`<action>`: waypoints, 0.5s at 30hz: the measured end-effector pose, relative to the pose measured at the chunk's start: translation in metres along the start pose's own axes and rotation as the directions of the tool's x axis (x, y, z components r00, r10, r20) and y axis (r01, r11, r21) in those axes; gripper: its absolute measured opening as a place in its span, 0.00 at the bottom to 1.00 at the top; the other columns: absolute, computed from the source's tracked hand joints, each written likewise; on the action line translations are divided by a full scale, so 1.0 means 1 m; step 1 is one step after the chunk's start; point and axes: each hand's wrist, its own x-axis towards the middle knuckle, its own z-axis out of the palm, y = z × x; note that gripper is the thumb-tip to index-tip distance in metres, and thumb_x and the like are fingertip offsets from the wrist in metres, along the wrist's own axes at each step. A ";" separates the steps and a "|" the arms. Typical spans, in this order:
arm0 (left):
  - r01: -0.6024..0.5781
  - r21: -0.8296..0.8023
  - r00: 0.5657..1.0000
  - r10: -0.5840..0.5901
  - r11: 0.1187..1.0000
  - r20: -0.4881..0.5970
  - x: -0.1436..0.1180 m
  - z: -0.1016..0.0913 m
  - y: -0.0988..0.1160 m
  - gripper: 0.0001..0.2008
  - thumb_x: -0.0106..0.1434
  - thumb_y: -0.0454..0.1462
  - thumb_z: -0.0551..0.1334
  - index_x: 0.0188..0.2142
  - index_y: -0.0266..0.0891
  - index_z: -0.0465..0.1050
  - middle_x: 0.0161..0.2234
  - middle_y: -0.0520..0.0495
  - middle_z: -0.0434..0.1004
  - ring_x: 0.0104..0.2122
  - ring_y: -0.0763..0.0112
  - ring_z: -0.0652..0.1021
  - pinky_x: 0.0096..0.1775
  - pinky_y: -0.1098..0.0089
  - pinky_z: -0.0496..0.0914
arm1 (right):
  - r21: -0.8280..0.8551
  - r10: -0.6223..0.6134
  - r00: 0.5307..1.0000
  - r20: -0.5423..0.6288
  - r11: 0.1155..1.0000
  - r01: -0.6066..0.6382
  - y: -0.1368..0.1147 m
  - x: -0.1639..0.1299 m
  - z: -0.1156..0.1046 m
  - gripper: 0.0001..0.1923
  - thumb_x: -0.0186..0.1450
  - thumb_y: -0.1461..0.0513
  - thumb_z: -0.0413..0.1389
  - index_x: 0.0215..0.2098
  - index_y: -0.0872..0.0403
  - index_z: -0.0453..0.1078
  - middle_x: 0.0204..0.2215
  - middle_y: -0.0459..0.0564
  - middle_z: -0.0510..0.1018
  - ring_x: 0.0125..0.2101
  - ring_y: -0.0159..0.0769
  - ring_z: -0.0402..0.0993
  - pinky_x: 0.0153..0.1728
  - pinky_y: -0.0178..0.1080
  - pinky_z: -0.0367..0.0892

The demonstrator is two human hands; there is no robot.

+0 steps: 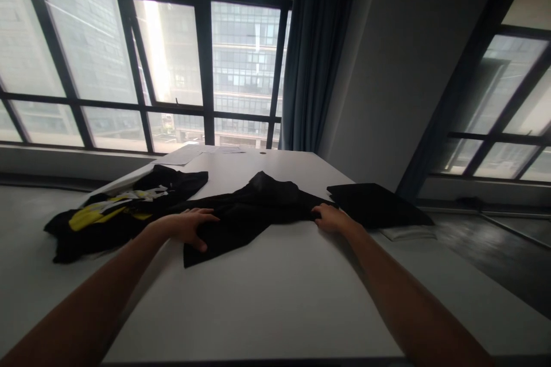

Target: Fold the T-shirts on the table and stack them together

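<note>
A black garment (pixel 253 206) lies spread across the middle of the white table (pixel 275 304). My left hand (pixel 189 226) rests flat on its left part, fingers spread and pressing the cloth down. At the garment's right edge my right hand (pixel 329 219) has its fingers curled onto the fabric; whether it pinches the cloth is hard to tell. Both forearms reach in from the bottom corners.
A pile of black and yellow clothing (pixel 112 209) lies at the table's left. A folded dark item (pixel 376 203) sits at the right edge on something white. Papers (pixel 193 153) lie at the far side. Large windows and a blue curtain (pixel 318 51) stand behind.
</note>
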 end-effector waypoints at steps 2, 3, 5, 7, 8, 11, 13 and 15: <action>-0.018 -0.013 1.000 0.018 1.000 0.019 0.004 0.006 0.006 0.37 0.50 0.46 0.70 0.60 0.47 0.68 0.69 0.42 0.55 0.65 0.46 0.61 0.62 0.53 0.59 | 0.035 0.014 1.000 -0.006 0.999 -0.014 0.013 0.002 0.004 0.21 0.65 0.64 0.55 0.56 0.52 0.72 0.57 0.56 0.72 0.54 0.47 0.71 0.52 0.42 0.66; -0.048 -0.022 0.999 0.047 0.999 -0.016 0.007 0.007 0.008 0.30 0.54 0.44 0.67 0.57 0.45 0.71 0.67 0.42 0.59 0.63 0.49 0.64 0.61 0.56 0.61 | 0.033 0.041 0.999 -0.023 0.999 -0.040 0.017 0.004 0.005 0.20 0.65 0.64 0.54 0.55 0.52 0.72 0.55 0.57 0.73 0.53 0.47 0.72 0.50 0.42 0.67; -0.116 -0.028 0.988 0.112 0.993 -0.109 0.010 0.009 0.007 0.18 0.60 0.41 0.61 0.49 0.41 0.76 0.62 0.42 0.68 0.59 0.55 0.71 0.60 0.61 0.63 | 0.012 0.106 0.993 -0.056 0.994 -0.106 0.023 0.006 0.009 0.18 0.64 0.66 0.53 0.52 0.54 0.73 0.52 0.58 0.75 0.50 0.48 0.74 0.47 0.44 0.69; -0.142 -0.031 0.978 0.136 0.989 -0.157 0.011 0.007 0.004 0.13 0.61 0.40 0.59 0.42 0.40 0.78 0.57 0.42 0.73 0.55 0.56 0.74 0.58 0.62 0.65 | -0.005 0.184 0.980 -0.077 0.983 -0.185 0.025 0.007 0.013 0.18 0.63 0.67 0.52 0.51 0.57 0.73 0.50 0.61 0.75 0.48 0.50 0.75 0.45 0.45 0.70; -0.140 -0.041 0.980 0.132 0.989 -0.151 0.010 0.005 0.002 0.11 0.59 0.39 0.60 0.40 0.40 0.78 0.57 0.43 0.73 0.54 0.56 0.74 0.57 0.62 0.66 | -0.010 0.225 0.970 -0.088 0.974 -0.227 0.026 0.007 0.014 0.18 0.63 0.67 0.52 0.51 0.58 0.72 0.50 0.63 0.75 0.48 0.51 0.75 0.45 0.46 0.70; -0.119 -0.085 0.991 0.113 0.989 -0.073 0.005 0.001 -0.001 0.12 0.52 0.35 0.64 0.38 0.42 0.77 0.60 0.45 0.69 0.55 0.56 0.73 0.55 0.64 0.67 | 0.004 0.320 0.937 -0.141 0.946 -0.323 0.029 0.007 0.016 0.21 0.63 0.67 0.52 0.54 0.63 0.69 0.52 0.69 0.72 0.51 0.56 0.73 0.47 0.49 0.69; -0.124 -0.093 0.992 0.119 0.988 -0.051 0.002 -0.001 0.001 0.10 0.50 0.34 0.64 0.35 0.41 0.76 0.60 0.46 0.69 0.54 0.56 0.74 0.54 0.64 0.67 | 0.078 0.356 0.919 -0.168 0.935 -0.347 0.031 0.008 0.016 0.21 0.63 0.67 0.52 0.54 0.65 0.68 0.51 0.70 0.72 0.51 0.58 0.72 0.49 0.52 0.68; -0.127 -0.093 0.990 0.121 0.988 -0.072 0.000 -0.003 0.005 0.07 0.53 0.36 0.63 0.33 0.41 0.74 0.53 0.45 0.74 0.48 0.57 0.76 0.50 0.64 0.68 | 0.302 0.431 0.886 -0.172 0.879 -0.369 0.034 0.010 0.016 0.18 0.63 0.66 0.52 0.51 0.64 0.69 0.49 0.70 0.74 0.52 0.60 0.72 0.52 0.57 0.66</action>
